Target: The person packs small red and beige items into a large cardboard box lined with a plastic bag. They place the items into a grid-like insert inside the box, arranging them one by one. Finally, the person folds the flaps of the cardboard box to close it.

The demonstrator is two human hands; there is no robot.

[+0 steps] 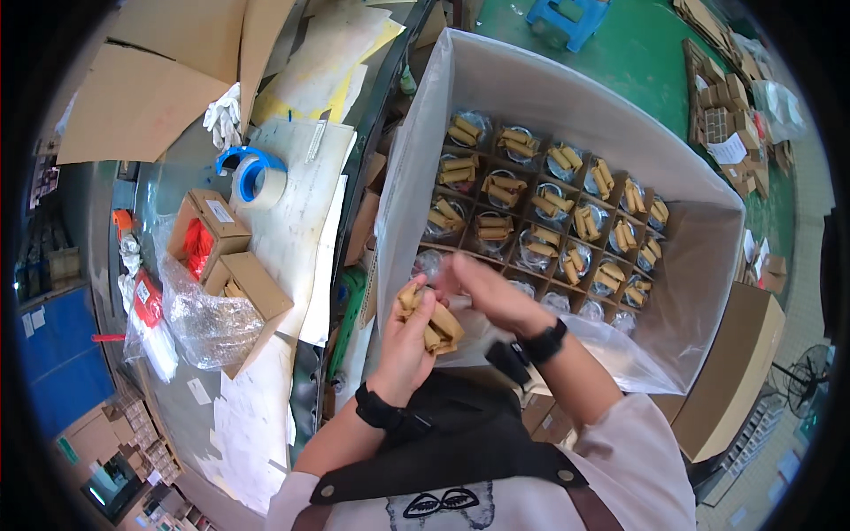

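Several small brown paper packets (445, 329) are bunched in my left hand (409, 341), its fingers curled round them at the near left edge of a large carton (567, 84) lined with clear plastic. My right hand (491, 292) is just right of it, over the carton's near left compartments. Its fingers stretch out to the left, slightly blurred, and I see nothing held in them. Below the fingers shows a bag-wrapped item (428, 262). Cardboard dividers (522, 211) split the carton into cells, most with a bagged round item topped by brown packets. The nearest row shows bagged items without packets.
On the workbench at left lie rolls of tape (263, 183), white gloves (223, 115), a small open carton (252, 288) with brown packets, and bubble wrap (212, 332). A blue stool (569, 19) stands on the green floor beyond. A closed carton (735, 372) sits at right.
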